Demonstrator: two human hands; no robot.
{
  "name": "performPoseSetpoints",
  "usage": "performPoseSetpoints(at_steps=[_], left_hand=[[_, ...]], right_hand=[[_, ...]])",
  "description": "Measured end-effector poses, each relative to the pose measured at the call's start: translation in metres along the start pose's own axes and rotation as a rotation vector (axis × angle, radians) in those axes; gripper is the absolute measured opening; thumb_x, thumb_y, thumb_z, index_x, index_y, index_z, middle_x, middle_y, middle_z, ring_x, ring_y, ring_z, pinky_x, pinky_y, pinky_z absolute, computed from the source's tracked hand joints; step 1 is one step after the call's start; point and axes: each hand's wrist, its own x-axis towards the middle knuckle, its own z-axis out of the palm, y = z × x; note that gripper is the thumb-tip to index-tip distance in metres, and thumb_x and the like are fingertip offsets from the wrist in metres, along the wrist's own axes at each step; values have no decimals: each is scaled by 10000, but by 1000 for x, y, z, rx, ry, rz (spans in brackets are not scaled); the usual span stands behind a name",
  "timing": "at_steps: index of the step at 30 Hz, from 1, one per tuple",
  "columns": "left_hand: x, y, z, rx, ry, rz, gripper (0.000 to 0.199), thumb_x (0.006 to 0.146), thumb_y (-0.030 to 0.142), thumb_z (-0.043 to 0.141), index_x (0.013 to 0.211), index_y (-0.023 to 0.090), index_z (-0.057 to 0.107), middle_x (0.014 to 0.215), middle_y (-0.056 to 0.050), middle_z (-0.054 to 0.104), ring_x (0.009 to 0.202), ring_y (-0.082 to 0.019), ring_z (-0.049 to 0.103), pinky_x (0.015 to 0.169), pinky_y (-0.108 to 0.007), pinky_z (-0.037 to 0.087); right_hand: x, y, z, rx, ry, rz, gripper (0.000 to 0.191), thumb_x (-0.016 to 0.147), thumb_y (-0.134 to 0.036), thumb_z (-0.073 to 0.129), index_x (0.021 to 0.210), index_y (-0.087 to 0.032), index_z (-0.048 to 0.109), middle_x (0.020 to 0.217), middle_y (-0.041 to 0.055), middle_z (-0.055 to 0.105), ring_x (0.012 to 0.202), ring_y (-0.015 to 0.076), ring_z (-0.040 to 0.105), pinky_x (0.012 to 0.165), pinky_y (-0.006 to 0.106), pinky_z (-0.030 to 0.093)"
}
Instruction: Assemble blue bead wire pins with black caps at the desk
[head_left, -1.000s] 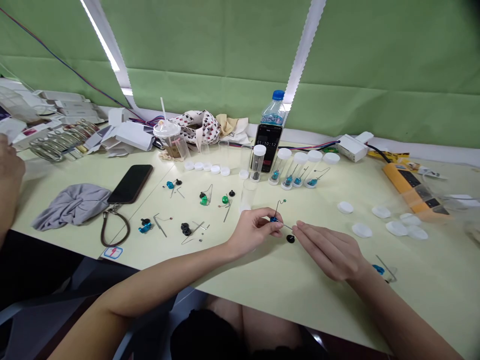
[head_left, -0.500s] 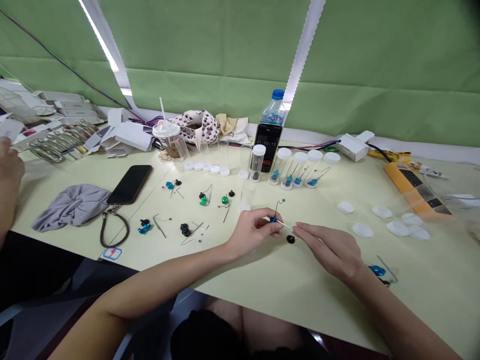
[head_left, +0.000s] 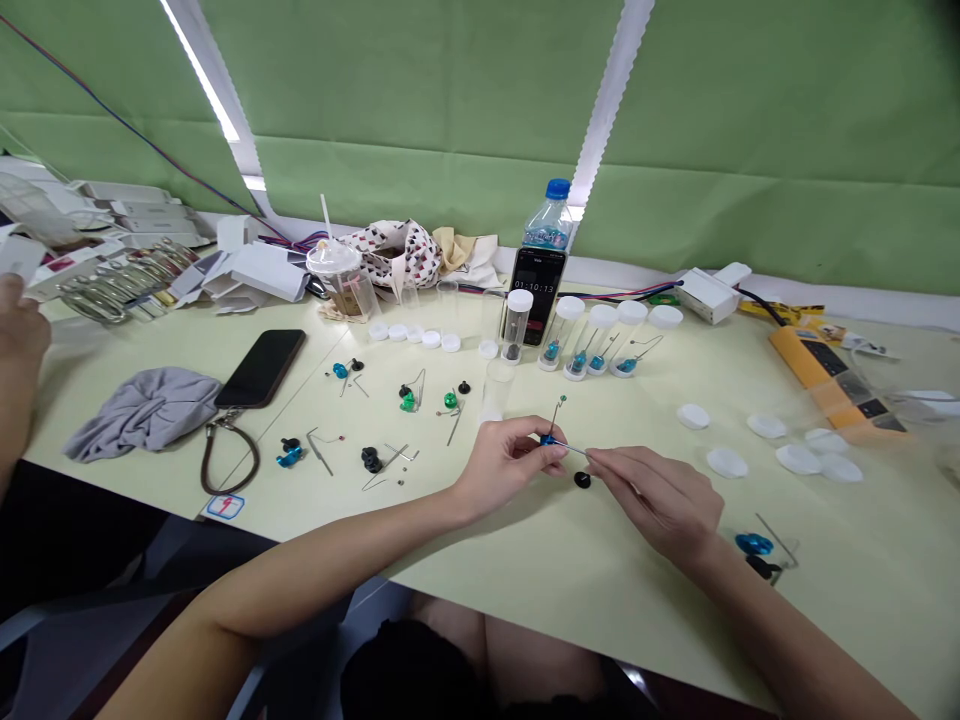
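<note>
The pale yellow bench (head_left: 615, 590) has its near edge running beneath both forearms, with bare surface between that edge and the hands. More open surface lies beyond the right hand (head_left: 660, 500), up to the scattered round white discs (head_left: 727, 462). Just beyond the left hand (head_left: 499, 465), an upright clear plastic tube (head_left: 496, 388) limits the room. The left hand pinches a small dark-blue metal part (head_left: 548, 441) between thumb and fingers; a thin bent wire with a green tip (head_left: 561, 403) rises from it. The right hand's fingertips pinch a slim straight metal rod (head_left: 576, 451) that reaches to the part. A round black knob (head_left: 583, 480) sits on the bench just below the rod.

Fingers cover much of the blue part, so the rod's contact point is unclear. At far left, another person's hand (head_left: 15, 330) is cut off by the frame.

Compared with one second ago, the right forearm covers less of the bright-blue metal piece (head_left: 754, 543) beside it, and the black piece (head_left: 763, 567) there shows more.
</note>
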Motion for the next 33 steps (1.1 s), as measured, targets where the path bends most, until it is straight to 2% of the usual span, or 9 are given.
performPoseSetpoints(at_steps=[6, 10, 14, 18, 20, 24, 30, 33], left_hand=[[-1, 3, -1, 24, -23, -10, 254, 795, 377, 626, 829, 125, 633, 752, -29, 615, 689, -155, 672, 690, -273, 561], [-1, 5, 0, -17, -18, -32, 268, 782, 388, 639, 818, 122, 629, 766, -30, 612, 679, -144, 666, 693, -266, 559], [-3, 7, 1, -65, -12, -35, 265, 780, 382, 646, 813, 119, 633, 742, -26, 612, 661, -138, 661, 686, -269, 559], [-3, 11, 2, -76, 22, -36, 268, 775, 378, 654, 816, 114, 637, 710, -28, 620, 651, -143, 660, 680, -275, 561], [-2, 14, 1, -80, 39, -40, 267, 770, 370, 662, 811, 108, 633, 699, -30, 621, 647, -146, 661, 672, -271, 559], [0, 16, 1, -98, 59, -64, 270, 758, 360, 677, 799, 98, 627, 682, -28, 607, 626, -146, 656, 654, -268, 560], [-1, 16, 3, -109, 23, -94, 275, 768, 377, 663, 789, 106, 626, 705, -30, 608, 647, -147, 659, 665, -274, 568], [-1, 16, 4, -91, 15, -96, 273, 772, 382, 657, 782, 111, 624, 705, -30, 608, 654, -148, 659, 665, -271, 569]], right_hand=[[-1, -1, 1, 50, -3, 35, 144, 819, -97, 631, 922, -194, 660, 700, 1, 708, 589, 93, 649, 520, 175, 468], [0, -2, 1, 46, -3, -5, 195, 817, -88, 629, 977, -196, 658, 752, 15, 721, 635, 111, 669, 577, 187, 508], [-5, 3, 0, 57, -19, -98, 362, 805, -69, 636, 1145, -188, 607, 845, 36, 728, 751, 142, 685, 685, 228, 548], [-10, 15, -3, 15, -123, -188, 518, 830, -88, 605, 1325, -155, 468, 961, 72, 720, 870, 175, 683, 768, 281, 564], [-10, 19, -7, 7, -174, -201, 489, 881, -99, 516, 1357, -165, 425, 1020, 81, 709, 923, 181, 676, 786, 296, 566], [-4, 21, -18, 6, -257, -218, 438, 912, -78, 363, 1337, -149, 447, 1069, 105, 694, 998, 194, 655, 821, 307, 556], [3, 18, -25, 6, -228, -356, 450, 884, -44, 346, 1320, -36, 460, 1062, 171, 686, 1038, 240, 636, 798, 336, 564], [1, 19, -25, -8, -223, -374, 440, 886, -54, 354, 1306, -39, 484, 1072, 173, 683, 1045, 241, 634, 798, 336, 568]])
